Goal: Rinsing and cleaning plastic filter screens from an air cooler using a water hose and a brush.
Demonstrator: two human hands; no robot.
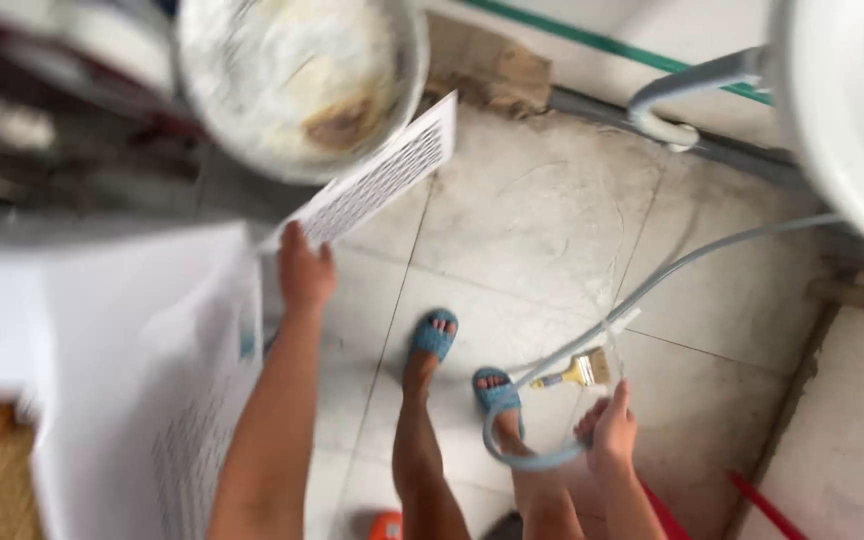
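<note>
My left hand (304, 272) grips the lower corner of a white perforated grille panel (382, 178), held tilted above the tiled floor (542, 230). My right hand (607, 432) holds a small paintbrush (582, 372) with a yellow ferrule and pale bristles, pointing left. It also holds a loop of grey hose (652, 285) that runs up toward the right. My two feet in blue sandals (434, 338) stand on the tiles between my hands.
A round metal basin (292, 80) with pale residue sits at upper left. A large white appliance panel (142, 380) fills the lower left. A white washbasin (842, 130) and grey drain pipe (682, 95) are at upper right. Red handles (767, 505) lie at lower right.
</note>
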